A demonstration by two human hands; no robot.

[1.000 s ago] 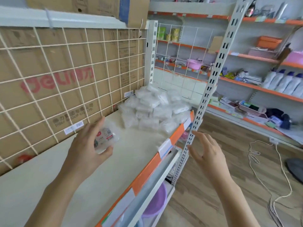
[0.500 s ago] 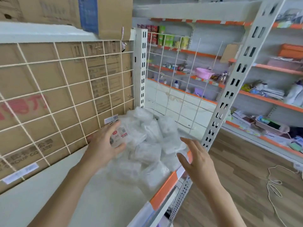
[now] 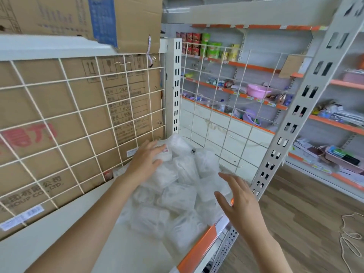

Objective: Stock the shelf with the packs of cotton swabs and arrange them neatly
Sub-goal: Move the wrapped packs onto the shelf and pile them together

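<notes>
Our left hand (image 3: 145, 162) curls over a clear plastic swab pack (image 3: 165, 154) at the far left of the pile of clear packs (image 3: 177, 196) on the white metal shelf (image 3: 128, 253), our right hand (image 3: 239, 201) spread empty; we judge packs light, soft, slippery, best pinched broadside.

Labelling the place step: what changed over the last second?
The left hand carried its pack along the shelf to the far-end pile and now holds it on the pile's back, still gripping it. The right hand came forward with it and hovers open over the pile's near right edge. Unchanged: the pile itself, the right hand empty.
</notes>
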